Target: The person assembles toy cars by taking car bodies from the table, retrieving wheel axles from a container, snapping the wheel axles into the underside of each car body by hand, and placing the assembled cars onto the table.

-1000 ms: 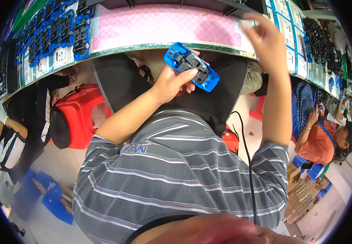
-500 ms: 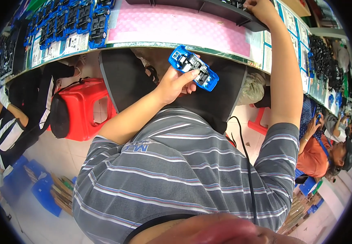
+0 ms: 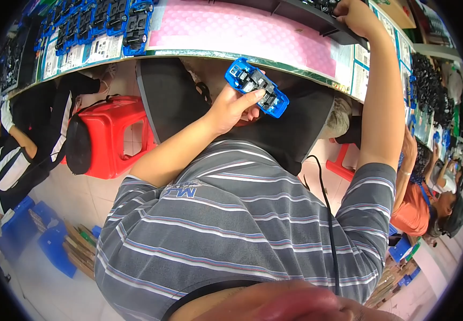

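My left hand [image 3: 232,109] is closed around a blue toy car body [image 3: 255,81], held tilted in front of the table's near edge. Its open side with black and grey inner parts faces up, and my thumb presses on those parts. Far right, my right hand [image 3: 361,20] reaches over the end of a long black tray [image 3: 301,17]. Its fingers are bent together at the small black parts [image 3: 323,5] there. What they grip, if anything, is hidden.
A pink mat [image 3: 226,29] covers the table's middle. Rows of blue car bodies [image 3: 135,29] with black parts fill its left. Black parts [image 3: 429,80] are heaped at right. A red stool [image 3: 111,136] stands left; people sit on both sides.
The view has shifted slightly, and my right hand still works at the tray's end. My left hand keeps hold of the car body. The co-worker at right has raised an arm toward the table.
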`<action>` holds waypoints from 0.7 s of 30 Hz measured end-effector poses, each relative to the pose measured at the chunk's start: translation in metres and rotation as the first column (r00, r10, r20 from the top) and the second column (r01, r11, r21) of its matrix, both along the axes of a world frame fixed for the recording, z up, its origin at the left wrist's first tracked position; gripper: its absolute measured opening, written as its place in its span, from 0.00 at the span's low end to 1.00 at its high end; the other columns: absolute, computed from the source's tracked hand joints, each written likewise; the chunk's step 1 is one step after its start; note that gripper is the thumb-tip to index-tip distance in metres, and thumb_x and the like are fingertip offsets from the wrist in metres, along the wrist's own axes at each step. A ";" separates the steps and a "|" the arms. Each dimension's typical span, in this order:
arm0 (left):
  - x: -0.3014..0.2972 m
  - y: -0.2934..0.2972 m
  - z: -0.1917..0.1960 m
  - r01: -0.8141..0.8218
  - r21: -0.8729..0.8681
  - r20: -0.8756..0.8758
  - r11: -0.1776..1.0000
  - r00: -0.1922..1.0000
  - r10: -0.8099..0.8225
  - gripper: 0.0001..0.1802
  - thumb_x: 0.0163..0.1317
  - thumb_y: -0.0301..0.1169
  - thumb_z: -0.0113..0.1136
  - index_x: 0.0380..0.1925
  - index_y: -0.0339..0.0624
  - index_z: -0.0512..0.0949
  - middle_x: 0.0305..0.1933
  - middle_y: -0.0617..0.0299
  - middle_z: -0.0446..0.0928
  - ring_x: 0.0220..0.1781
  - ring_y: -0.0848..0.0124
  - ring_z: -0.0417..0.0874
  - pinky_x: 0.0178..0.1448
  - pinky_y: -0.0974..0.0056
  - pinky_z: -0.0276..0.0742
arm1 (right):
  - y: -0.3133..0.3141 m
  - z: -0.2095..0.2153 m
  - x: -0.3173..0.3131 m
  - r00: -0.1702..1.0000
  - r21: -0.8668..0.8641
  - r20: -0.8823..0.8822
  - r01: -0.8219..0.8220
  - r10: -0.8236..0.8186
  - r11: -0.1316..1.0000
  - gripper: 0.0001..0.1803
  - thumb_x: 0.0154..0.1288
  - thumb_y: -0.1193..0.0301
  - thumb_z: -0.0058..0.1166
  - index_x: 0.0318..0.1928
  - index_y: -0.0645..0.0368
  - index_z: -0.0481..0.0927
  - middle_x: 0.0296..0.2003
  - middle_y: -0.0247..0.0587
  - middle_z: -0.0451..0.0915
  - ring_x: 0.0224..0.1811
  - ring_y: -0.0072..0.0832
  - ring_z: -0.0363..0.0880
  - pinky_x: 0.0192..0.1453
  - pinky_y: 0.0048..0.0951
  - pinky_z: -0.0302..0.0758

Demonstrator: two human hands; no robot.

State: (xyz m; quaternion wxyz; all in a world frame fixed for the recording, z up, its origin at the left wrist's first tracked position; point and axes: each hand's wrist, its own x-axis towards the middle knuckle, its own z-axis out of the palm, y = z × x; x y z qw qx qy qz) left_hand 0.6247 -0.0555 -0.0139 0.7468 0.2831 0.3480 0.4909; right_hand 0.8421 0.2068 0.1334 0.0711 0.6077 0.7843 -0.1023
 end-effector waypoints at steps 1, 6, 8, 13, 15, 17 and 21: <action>0.000 -0.001 0.000 -0.021 0.006 0.012 1.000 1.000 0.021 0.26 0.70 0.30 0.56 0.66 0.43 0.63 0.57 0.54 0.78 0.31 0.78 0.79 0.31 0.73 0.75 | -0.010 0.003 -0.001 0.998 0.027 -0.054 0.036 -0.035 0.999 0.12 0.54 0.78 0.60 0.42 0.61 0.85 0.35 0.51 0.86 0.38 0.42 0.84 0.43 0.38 0.78; 0.003 0.009 -0.005 -0.002 0.033 0.009 0.999 1.000 0.002 0.25 0.70 0.29 0.55 0.65 0.41 0.63 0.56 0.53 0.79 0.31 0.78 0.80 0.30 0.74 0.76 | -0.011 -0.052 0.053 0.867 0.384 -0.491 0.131 0.082 0.914 0.08 0.59 0.80 0.60 0.40 0.65 0.83 0.35 0.45 0.85 0.36 0.35 0.83 0.42 0.33 0.78; 0.004 0.013 -0.006 -0.002 0.050 0.020 0.999 1.000 0.001 0.25 0.70 0.30 0.55 0.65 0.40 0.64 0.56 0.53 0.79 0.31 0.78 0.80 0.29 0.74 0.76 | -0.027 -0.061 0.055 0.664 0.401 -0.732 0.241 0.152 0.884 0.14 0.65 0.66 0.64 0.49 0.59 0.85 0.29 0.36 0.83 0.32 0.18 0.79 0.38 0.22 0.75; 0.008 0.021 -0.002 0.016 0.058 0.050 0.998 0.999 -0.019 0.22 0.71 0.31 0.56 0.62 0.41 0.67 0.51 0.55 0.80 0.30 0.78 0.79 0.29 0.74 0.75 | -0.052 -0.059 0.057 0.796 0.552 -0.560 0.151 0.231 0.820 0.16 0.63 0.72 0.66 0.51 0.59 0.83 0.41 0.35 0.80 0.39 0.20 0.80 0.46 0.21 0.77; 0.014 0.022 0.006 -0.035 0.053 0.049 0.998 0.998 0.032 0.13 0.67 0.37 0.62 0.45 0.41 0.75 0.34 0.64 0.79 0.25 0.80 0.78 0.26 0.75 0.72 | -0.053 -0.058 0.049 0.724 0.526 -0.658 0.245 0.207 0.815 0.12 0.63 0.76 0.63 0.47 0.63 0.82 0.39 0.37 0.81 0.38 0.24 0.82 0.44 0.24 0.77; 0.016 0.024 0.006 -0.037 0.061 0.039 0.997 0.999 0.034 0.13 0.68 0.37 0.62 0.45 0.41 0.75 0.34 0.64 0.79 0.25 0.80 0.78 0.26 0.75 0.72 | -0.050 -0.061 0.044 0.493 0.379 -0.856 0.392 0.156 0.839 0.07 0.65 0.78 0.60 0.42 0.67 0.79 0.37 0.34 0.79 0.36 0.22 0.80 0.41 0.21 0.75; 0.015 0.024 0.008 -0.084 0.080 0.042 0.993 0.996 0.081 0.12 0.68 0.37 0.61 0.43 0.41 0.75 0.34 0.64 0.79 0.24 0.80 0.78 0.26 0.75 0.73 | -0.070 -0.050 0.028 0.568 0.384 -0.809 0.322 0.148 0.865 0.10 0.63 0.79 0.62 0.37 0.61 0.71 0.31 0.32 0.75 0.32 0.17 0.74 0.38 0.20 0.72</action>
